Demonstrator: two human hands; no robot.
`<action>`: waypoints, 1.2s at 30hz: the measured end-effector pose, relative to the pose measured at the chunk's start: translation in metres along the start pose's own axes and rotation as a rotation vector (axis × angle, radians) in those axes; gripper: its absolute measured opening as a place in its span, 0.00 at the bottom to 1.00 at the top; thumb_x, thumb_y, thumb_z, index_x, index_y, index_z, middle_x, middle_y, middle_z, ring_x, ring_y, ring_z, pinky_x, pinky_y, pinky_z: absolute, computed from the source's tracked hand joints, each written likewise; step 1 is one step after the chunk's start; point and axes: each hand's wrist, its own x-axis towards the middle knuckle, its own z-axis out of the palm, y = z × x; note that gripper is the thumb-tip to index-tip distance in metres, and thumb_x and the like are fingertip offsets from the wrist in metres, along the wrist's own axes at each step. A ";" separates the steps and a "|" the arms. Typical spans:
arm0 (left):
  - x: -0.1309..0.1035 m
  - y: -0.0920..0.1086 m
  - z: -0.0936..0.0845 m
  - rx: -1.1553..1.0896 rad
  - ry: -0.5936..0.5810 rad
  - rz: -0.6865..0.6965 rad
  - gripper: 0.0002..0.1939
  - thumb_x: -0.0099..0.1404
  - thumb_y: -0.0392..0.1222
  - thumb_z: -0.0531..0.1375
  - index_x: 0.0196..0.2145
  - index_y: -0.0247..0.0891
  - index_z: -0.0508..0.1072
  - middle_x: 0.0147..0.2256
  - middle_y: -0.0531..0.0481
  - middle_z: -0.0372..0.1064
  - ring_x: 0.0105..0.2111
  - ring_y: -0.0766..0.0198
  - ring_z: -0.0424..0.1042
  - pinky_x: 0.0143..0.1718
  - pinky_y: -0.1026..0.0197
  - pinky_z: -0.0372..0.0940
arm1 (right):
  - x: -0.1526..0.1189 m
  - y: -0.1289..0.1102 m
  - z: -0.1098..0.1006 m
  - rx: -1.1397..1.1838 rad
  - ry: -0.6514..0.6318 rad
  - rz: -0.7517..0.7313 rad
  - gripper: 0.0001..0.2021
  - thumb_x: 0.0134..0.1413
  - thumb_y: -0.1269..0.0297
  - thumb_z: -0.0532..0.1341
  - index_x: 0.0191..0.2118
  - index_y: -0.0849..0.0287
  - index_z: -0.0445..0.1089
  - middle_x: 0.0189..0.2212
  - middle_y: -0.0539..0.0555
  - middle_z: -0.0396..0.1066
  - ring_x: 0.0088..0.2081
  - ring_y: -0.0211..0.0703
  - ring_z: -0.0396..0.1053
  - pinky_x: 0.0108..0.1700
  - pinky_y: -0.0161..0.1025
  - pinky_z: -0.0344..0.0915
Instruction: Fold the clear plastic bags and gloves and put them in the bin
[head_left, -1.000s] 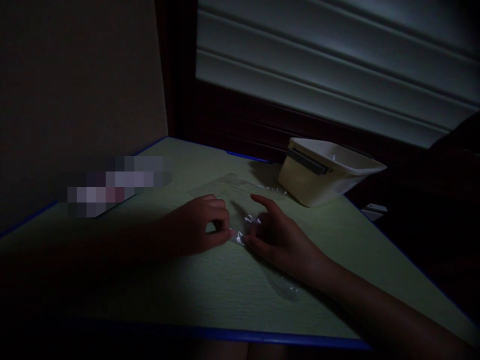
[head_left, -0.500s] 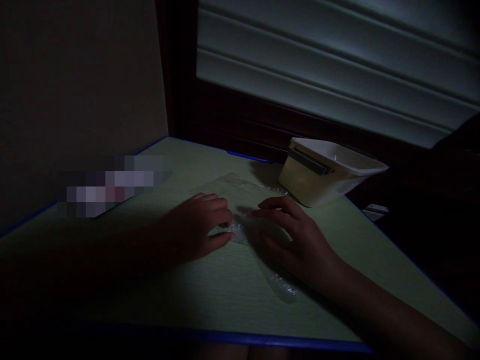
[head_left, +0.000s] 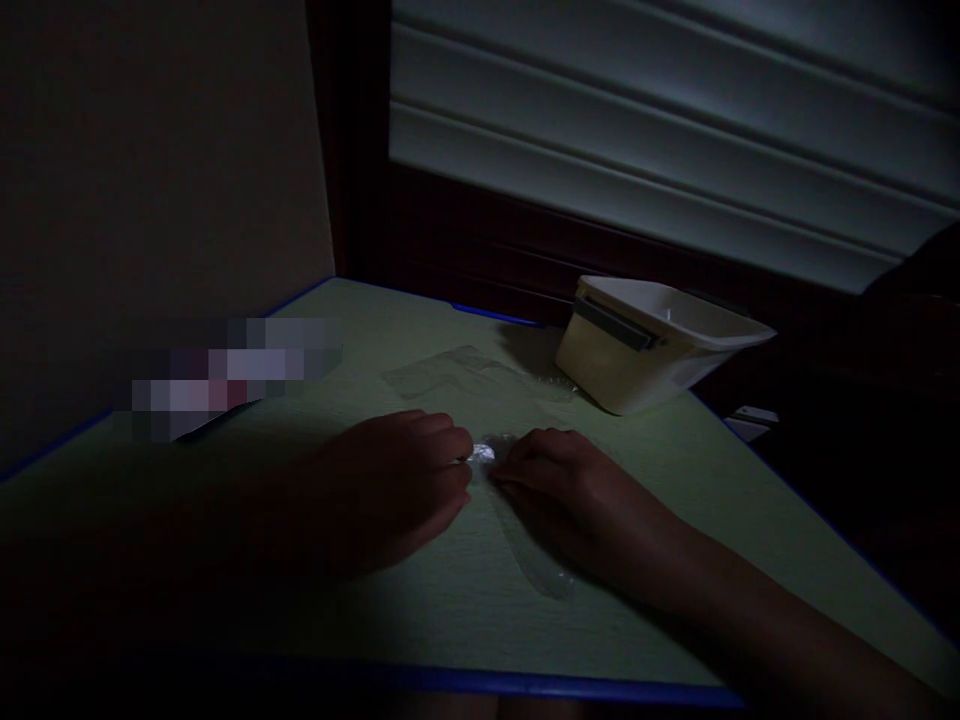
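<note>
From where I stand, the clear plastic film (head_left: 484, 453) is on the tabletop, its crumpled, shiny section located between the two hands. One flat portion extends toward the far side; another runs toward the near edge, beside the right forearm. Whether these form a single piece, I cannot tell.

Left hand (head_left: 409, 490): fingers curled, thumb and forefinger together, clamped on the film at the left of the shiny section. Right hand (head_left: 566, 485): thumb and fingertips together, pinching the film at the right of that section. The fingertips of the two hands are close but apart.

Supporting surface: a pale green table (head_left: 442, 610) with blue edging. At its far right edge stands a cream container (head_left: 619, 355), open side up, dark handle on its side. Far left: a pixelated object (head_left: 225, 380), contents unreadable. Behind: a pale slatted panel (head_left: 600, 130).
</note>
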 end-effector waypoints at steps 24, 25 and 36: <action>-0.009 0.036 0.008 -0.029 0.084 -0.303 0.13 0.63 0.45 0.62 0.40 0.32 0.75 0.39 0.40 0.74 0.39 0.52 0.72 0.42 0.50 0.69 | -0.005 -0.012 -0.006 0.104 -0.283 -0.063 0.28 0.70 0.58 0.44 0.68 0.70 0.49 0.69 0.66 0.44 0.70 0.49 0.42 0.69 0.59 0.39; -0.010 0.035 0.009 -0.030 0.077 -0.301 0.13 0.62 0.45 0.62 0.40 0.33 0.75 0.39 0.41 0.75 0.39 0.52 0.72 0.42 0.51 0.69 | -0.005 -0.012 -0.006 0.099 -0.290 -0.061 0.28 0.70 0.58 0.45 0.68 0.70 0.48 0.69 0.66 0.44 0.70 0.49 0.41 0.69 0.59 0.39; -0.009 0.037 0.003 -0.004 0.029 -0.349 0.10 0.59 0.47 0.66 0.33 0.37 0.73 0.35 0.45 0.75 0.34 0.54 0.73 0.36 0.54 0.69 | -0.017 0.005 -0.020 0.007 -0.333 0.097 0.33 0.69 0.50 0.43 0.69 0.70 0.47 0.68 0.67 0.45 0.69 0.56 0.42 0.68 0.63 0.41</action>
